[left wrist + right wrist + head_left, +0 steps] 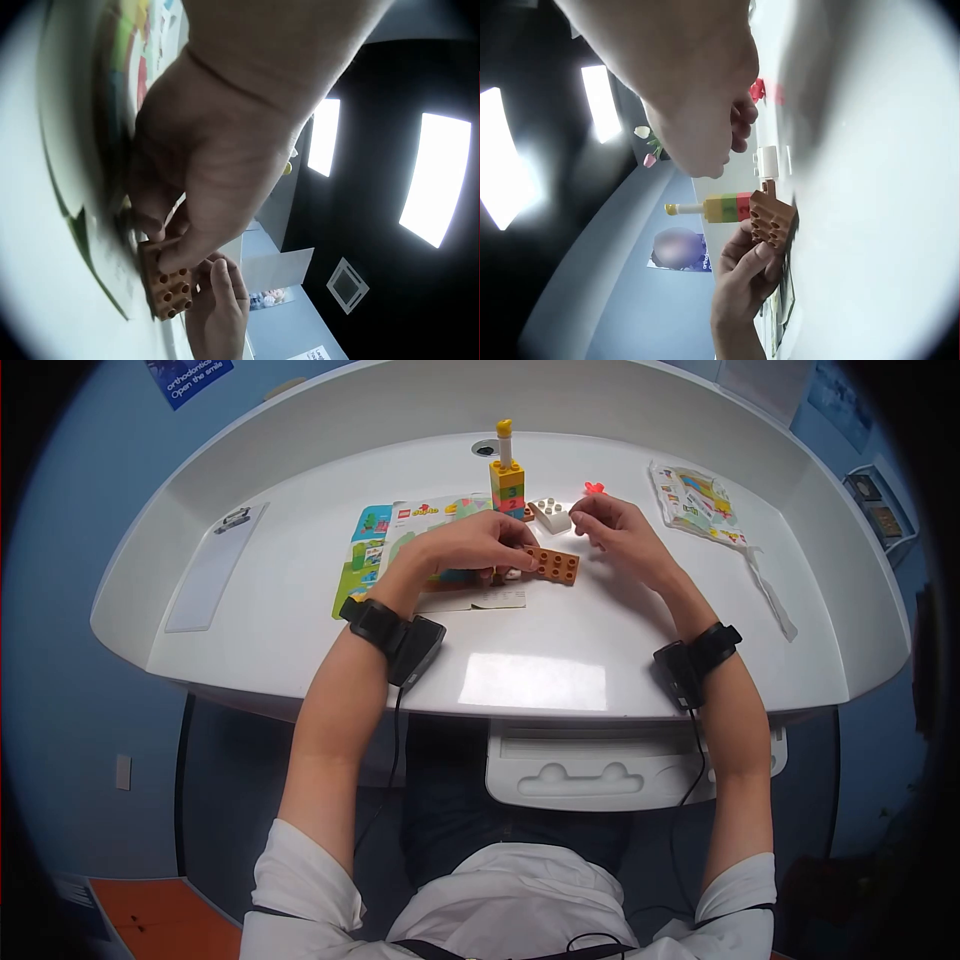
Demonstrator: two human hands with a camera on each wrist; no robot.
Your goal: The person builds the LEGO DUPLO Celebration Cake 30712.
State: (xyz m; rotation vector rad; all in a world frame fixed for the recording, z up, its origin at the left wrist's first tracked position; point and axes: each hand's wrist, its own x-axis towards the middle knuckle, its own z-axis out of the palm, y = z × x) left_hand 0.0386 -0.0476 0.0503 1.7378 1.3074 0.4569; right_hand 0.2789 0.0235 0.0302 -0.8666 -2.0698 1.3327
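Brown studded brick (563,567), pinched by the left hand (474,546), points its long axis rightward; the right hand (624,534) (loosely curled, seemingly empty) hovers apart, ahead-right of its free end.

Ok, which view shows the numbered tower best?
Head view: the numbered tower stands upright, its 3 and 2 readable. Right wrist shows it sideways and blurrier; left wrist shows at most a yellow bit.

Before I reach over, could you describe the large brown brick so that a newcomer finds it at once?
At the white desk, find the tower of numbered blocks. In front of it, the left hand grips the large brown brick, its rows of studs showing. Unlike the white brick behind it, this one is brown and held.
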